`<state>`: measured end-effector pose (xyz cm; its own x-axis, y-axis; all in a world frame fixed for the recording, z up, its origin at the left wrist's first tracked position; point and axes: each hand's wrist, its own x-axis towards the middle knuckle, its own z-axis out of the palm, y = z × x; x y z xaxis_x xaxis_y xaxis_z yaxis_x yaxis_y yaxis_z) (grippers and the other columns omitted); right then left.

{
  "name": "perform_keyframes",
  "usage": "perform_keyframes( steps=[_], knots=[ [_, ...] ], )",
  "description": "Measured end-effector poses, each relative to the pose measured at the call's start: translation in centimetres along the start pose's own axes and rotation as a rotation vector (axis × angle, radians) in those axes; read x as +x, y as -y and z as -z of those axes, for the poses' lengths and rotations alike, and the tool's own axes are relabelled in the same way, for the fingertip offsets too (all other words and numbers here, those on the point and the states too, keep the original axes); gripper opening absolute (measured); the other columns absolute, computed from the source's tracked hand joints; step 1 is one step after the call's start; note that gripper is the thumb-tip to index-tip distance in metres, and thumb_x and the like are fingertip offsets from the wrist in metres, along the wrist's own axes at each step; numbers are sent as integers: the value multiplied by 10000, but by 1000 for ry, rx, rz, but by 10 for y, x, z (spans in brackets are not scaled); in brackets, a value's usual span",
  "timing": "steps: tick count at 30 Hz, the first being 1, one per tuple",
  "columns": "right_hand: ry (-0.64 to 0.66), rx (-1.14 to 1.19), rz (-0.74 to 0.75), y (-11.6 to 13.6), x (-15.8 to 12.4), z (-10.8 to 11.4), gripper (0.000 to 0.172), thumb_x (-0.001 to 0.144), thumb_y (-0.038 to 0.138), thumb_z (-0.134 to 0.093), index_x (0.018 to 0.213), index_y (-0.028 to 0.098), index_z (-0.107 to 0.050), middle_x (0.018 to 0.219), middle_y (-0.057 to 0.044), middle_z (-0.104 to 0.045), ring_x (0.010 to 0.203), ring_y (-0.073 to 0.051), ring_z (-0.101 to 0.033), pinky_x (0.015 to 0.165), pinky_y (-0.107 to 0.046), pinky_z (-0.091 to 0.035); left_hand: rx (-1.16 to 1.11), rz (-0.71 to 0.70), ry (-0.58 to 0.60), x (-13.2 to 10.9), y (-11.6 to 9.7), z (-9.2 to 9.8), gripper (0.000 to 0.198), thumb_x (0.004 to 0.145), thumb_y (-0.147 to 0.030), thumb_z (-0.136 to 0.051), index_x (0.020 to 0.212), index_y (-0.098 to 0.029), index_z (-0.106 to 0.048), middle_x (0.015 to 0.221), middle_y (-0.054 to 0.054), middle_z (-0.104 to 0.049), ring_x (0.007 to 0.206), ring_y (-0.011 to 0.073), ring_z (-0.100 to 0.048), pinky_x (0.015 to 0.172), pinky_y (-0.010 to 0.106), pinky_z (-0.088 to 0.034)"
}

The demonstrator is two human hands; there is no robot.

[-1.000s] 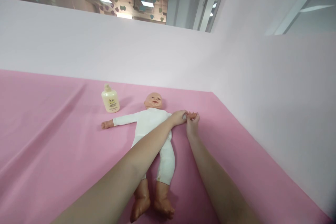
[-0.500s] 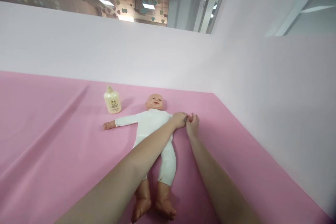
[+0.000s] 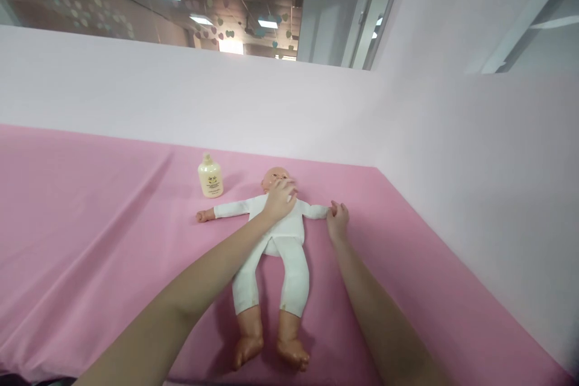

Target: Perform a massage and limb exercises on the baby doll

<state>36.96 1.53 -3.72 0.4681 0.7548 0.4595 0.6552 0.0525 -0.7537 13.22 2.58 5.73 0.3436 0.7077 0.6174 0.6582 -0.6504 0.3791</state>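
A baby doll [image 3: 289, 224] in a white suit lies on its back, arms spread out and bare feet toward me. My left hand [image 3: 280, 199] is over the doll's upper chest and chin, its fingers stretched out and holding nothing; part of the doll's face is hidden behind it. At the end of the doll's outstretched arm on the right, my right hand [image 3: 338, 220] is closed around the doll's small hand, which its fingers mostly cover.
A pale yellow pump bottle [image 3: 210, 178] stands upright left of the doll's head. Pink cloth [image 3: 113, 241] with a few folds covers the surface. White walls [image 3: 181, 96] rise behind and on the right, with windows above.
My left hand has left the doll's arm on the right and moved left over its chest and chin. My right hand stays at the doll's hand. The view has shifted slightly.
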Motion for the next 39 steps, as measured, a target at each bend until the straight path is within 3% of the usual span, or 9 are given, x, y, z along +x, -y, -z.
perform_keyframes(
  steps=[3,10,17,20,23,27,30,35,39],
  knots=[
    [3,-10,28,3,-1,0,477,851,273,-425,1241,144,-668,1366,-192,-550,1395,-337,-411,1168,-541,-308,21,21,-133,-41,36,31,256,911,-193,-506,1106,-212,-670,1361,107,-585,1341,279,-464,1158,485,-342],
    [18,-89,66,11,-11,-3,510,813,206,-430,1273,136,-638,1481,-199,-456,1473,-378,-294,1185,-624,-235,383,529,63,-112,107,73,568,861,-470,-647,1368,-230,-557,1562,181,-381,1494,474,-173,1170,660,-133],
    [-30,-116,202,39,-33,3,509,830,225,-428,1309,179,-596,1588,-161,-344,1527,-416,-168,1151,-698,-236,312,734,206,-119,137,102,474,790,-494,-680,1168,-213,-621,1312,181,-607,1261,426,-509,1032,529,-371],
    [-6,-142,344,60,-42,9,447,892,260,-414,1299,207,-593,1592,-135,-345,1527,-385,-193,1165,-684,-229,260,793,176,-122,146,114,354,765,-469,-689,1003,-212,-641,1179,164,-655,1151,407,-580,917,476,-446],
    [49,-129,464,85,-50,11,401,940,293,-402,1280,227,-604,1580,-117,-367,1511,-347,-249,1186,-646,-233,30,802,68,-125,155,121,343,718,-402,-737,984,-213,-631,1130,122,-666,1065,332,-629,856,406,-486],
    [184,-13,550,123,-59,4,383,941,275,-411,1262,217,-612,1541,-117,-423,1463,-318,-344,1194,-583,-283,-451,790,-220,-120,157,117,492,643,-281,-800,1080,-217,-585,1066,55,-667,983,236,-658,857,357,-527],
    [380,122,580,151,-65,-6,397,941,257,-436,1307,212,-583,1499,-140,-473,1425,-296,-406,1175,-509,-344,-701,743,-461,-113,149,104,553,660,-243,-796,1143,-238,-526,1155,66,-632,1023,207,-651,887,360,-540],
    [702,268,483,190,-78,-24,517,916,239,-489,1431,275,-449,1469,-106,-503,1283,-234,-553,1041,-449,-488,-857,655,-474,-107,127,81,220,868,-329,-627,1015,-228,-497,1169,87,-641,1060,187,-667,910,374,-556],
    [884,282,384,206,-85,-40,629,883,245,-573,1485,273,-393,1314,-102,-607,1143,-225,-636,977,-424,-527,-908,527,-446,-106,103,75,181,911,-385,-606,969,-223,-550,1157,87,-674,1037,186,-664,913,373,-548]
  ],
)
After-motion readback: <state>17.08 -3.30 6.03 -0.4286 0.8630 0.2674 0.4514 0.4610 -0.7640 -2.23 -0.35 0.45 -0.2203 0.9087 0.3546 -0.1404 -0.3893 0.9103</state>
